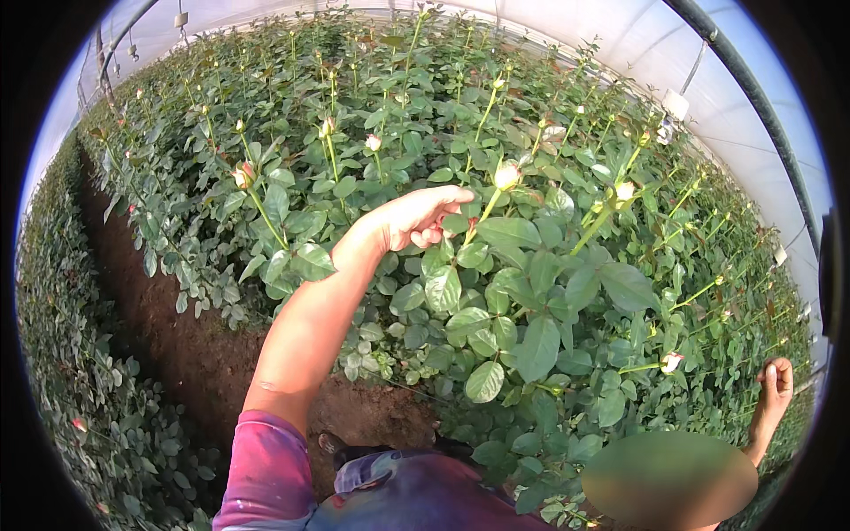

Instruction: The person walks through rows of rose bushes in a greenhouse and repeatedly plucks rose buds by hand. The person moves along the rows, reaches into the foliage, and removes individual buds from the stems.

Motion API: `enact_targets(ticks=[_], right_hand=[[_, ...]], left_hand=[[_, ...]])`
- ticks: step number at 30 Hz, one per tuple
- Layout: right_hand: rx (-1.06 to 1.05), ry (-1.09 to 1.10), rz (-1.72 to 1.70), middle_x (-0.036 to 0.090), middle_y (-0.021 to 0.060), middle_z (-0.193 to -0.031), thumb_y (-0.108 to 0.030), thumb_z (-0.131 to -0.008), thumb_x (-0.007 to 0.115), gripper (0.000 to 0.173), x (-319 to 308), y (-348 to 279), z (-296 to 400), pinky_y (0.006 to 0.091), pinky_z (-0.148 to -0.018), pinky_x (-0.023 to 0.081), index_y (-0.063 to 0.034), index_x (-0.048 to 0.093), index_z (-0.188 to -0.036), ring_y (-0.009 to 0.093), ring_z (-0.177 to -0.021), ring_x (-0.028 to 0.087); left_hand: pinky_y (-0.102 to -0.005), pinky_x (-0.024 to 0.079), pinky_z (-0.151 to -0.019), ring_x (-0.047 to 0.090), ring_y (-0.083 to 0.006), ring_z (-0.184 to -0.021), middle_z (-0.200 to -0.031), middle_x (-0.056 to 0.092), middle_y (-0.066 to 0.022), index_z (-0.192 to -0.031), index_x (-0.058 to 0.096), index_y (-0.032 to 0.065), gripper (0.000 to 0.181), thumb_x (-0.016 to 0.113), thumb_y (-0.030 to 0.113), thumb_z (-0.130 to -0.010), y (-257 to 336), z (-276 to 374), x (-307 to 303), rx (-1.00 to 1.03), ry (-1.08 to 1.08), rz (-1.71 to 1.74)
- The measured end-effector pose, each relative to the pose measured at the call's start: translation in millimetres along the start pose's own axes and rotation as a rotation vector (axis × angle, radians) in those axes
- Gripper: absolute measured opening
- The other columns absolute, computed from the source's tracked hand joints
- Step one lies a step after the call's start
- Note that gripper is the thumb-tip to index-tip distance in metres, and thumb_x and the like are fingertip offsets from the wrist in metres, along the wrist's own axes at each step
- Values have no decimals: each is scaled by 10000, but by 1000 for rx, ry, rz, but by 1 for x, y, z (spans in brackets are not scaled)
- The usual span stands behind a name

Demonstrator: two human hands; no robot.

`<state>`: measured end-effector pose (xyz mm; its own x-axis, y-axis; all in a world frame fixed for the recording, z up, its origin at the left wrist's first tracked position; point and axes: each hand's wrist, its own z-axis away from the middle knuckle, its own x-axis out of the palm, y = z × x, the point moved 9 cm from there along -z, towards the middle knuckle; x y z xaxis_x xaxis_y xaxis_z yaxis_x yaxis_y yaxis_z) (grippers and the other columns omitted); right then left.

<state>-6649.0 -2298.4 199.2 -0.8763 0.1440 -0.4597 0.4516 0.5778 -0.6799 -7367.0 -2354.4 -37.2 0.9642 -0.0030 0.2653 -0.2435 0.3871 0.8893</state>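
My left hand (428,219) reaches out over the rose bushes with its fingers bent. It is beside the green stem (488,211) of a rose with a pale, partly closed bud (507,176). A leaf (455,224) covers some of the fingertips, so I cannot see whether they grip the stem. Broad rose leaves (508,232) spread just right of this hand. Far to the right, what appears to be my right hand (775,381) is raised beside the foliage, fingers curled. Whether it holds anything is unclear, and a blurred patch hides part of its arm.
A bare soil path (179,332) runs along the left, between this bed and another row of bushes (86,378). Several more rosebuds (244,175) stand above the leaves. A metal greenhouse pipe (757,86) curves overhead at right, before plastic sheeting (611,33).
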Motion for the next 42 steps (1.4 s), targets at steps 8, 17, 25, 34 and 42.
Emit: enact_targets(ticks=[8,17,25,34,42], right_hand=[[-145,173,119,546,45,-983,-135,-1023,650,138,2,-200,136,258,-723,441,-55,553,-966,127,-828,494],[-159,-345,-422,582,79,-899,-95,-918,794,225,311,-335,286,274,-612,517,-27,583,-956,148,-703,597],[-149,-492,-709,678,158,-1235,-325,-992,746,484,565,-383,195,368,-912,561,48,649,-1284,238,-1065,681],[62,26,-422,632,241,-1352,94,-920,597,583,756,-212,-167,334,-873,586,113,425,-1477,238,-1066,694],[-56,-790,-120,778,114,-1091,-131,-803,851,484,924,-221,-224,362,-939,541,34,710,-1236,201,-1037,713]], left_hand=[[-228,287,-389,449,-60,-476,-750,644,-8,-1000,713,63,395,728,450,-922,9,23,57,-41,-213,-580],[-291,553,-562,675,-141,-668,-808,707,-85,-975,675,-37,174,706,132,-945,-25,84,41,338,-187,-122],[-269,577,-754,704,-126,-884,-1036,731,-112,-1255,650,-8,326,756,94,-965,-78,67,-7,349,79,104],[-268,537,-787,658,-109,-925,-1076,655,-41,-1385,535,0,405,650,15,-997,-139,142,3,474,-80,-22],[-347,593,-845,747,-216,-934,-1114,766,-142,-1306,660,4,364,730,198,-1007,-87,339,-162,236,110,-619]])
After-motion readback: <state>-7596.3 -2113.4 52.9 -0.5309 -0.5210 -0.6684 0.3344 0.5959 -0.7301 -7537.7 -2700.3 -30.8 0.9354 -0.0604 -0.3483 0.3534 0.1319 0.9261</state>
